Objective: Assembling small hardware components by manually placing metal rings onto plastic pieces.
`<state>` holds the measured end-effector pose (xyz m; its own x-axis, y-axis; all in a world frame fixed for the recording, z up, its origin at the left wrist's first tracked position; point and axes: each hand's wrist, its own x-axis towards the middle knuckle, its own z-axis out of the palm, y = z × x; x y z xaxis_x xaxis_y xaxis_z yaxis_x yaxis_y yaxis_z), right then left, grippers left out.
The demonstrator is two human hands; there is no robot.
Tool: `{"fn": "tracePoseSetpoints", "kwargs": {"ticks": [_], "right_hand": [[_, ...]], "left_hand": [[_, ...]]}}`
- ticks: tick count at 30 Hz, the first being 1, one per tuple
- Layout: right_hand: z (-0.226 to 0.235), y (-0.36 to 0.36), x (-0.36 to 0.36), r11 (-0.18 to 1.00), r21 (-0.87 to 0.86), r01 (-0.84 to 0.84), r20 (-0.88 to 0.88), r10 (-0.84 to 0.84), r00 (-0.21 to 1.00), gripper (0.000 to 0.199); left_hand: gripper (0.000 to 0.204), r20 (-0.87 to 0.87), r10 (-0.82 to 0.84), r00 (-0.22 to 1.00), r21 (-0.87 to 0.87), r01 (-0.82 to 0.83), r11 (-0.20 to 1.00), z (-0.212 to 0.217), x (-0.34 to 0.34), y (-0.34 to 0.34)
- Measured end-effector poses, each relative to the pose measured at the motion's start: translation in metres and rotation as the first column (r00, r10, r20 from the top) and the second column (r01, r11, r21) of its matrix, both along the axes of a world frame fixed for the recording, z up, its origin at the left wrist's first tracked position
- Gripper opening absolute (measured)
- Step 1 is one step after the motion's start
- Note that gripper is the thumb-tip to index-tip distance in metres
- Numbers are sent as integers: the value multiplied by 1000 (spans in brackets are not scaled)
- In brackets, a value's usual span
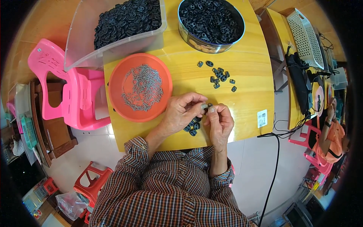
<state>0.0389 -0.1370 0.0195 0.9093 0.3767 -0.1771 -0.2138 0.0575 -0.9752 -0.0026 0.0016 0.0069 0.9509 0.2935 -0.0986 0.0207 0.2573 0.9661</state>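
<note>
My left hand [180, 112] and my right hand [219, 122] meet over the near edge of the yellow table [242, 113]. Thumb and fingers of both are pinched together on a small black plastic piece [206, 109], mostly covered by the fingertips. Beneath them lies a small pile of black oval two-holed pieces [193, 132], partly hidden by my left hand. Left of my left hand stands an orange bowl [115, 77] of thin grey metal bits, too small to name surely. Farther off, a loose group of small black pieces [219, 73] is scattered on the tabletop.
A clear plastic bin [81, 45] and a round tin [208, 47], both full of black pieces, stand at the back. A pink chair [72, 90] is at left, a red stool [92, 179] lower left. A black cable [278, 162] hangs at right; another person [332, 138] sits beyond.
</note>
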Motion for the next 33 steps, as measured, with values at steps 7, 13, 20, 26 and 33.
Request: {"fn": "tracePoseSetpoints", "kwargs": {"ticks": [7,13,20,26,33], "right_hand": [[5,3,0,997,-7,82,-67,-82,994,10],[2,1,1,999,-12,52,-47,-53,997,9],[2,0,2,998,-55,-2,-3,2,1000,12],[-3,0,0,997,-72,-2,65,7,998,14],[2,2,-1,999,21,30,-43,-29,999,12]], "left_hand": [[13,-72,-45,996,43,48,998,6,-1,1],[9,-109,-63,992,41,68,997,13,1,-1],[9,-116,-58,991,44,64,997,10,-1,-1],[8,-126,-65,990,4,66,998,11,-1,-3],[13,-124,-72,990,-109,59,992,7,-5,-4]]}}
